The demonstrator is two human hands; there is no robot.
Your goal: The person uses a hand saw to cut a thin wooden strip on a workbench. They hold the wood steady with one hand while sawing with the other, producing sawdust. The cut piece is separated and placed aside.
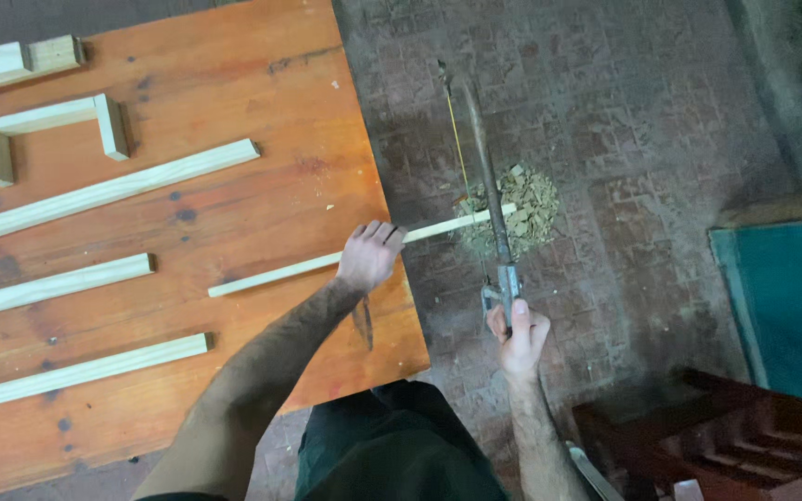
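Wood strip (327, 263) lengthwise left-right, seemingly off-table.

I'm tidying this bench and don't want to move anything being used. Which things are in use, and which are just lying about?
In use:
- thin wooden strip, pinned by the left hand
- hacksaw, in the right hand

Lying about:
- three long battens
- U-shaped wooden frame
- wood offcut
- leaf pile

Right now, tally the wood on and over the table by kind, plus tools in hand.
Long loose wood strips: 4 (three lying free, one pinned by the left hand at the table edge)
U-shaped wood frames: 1
Stacked block piece at top left: 1
Hacksaws: 1, in the right hand
Total: 7
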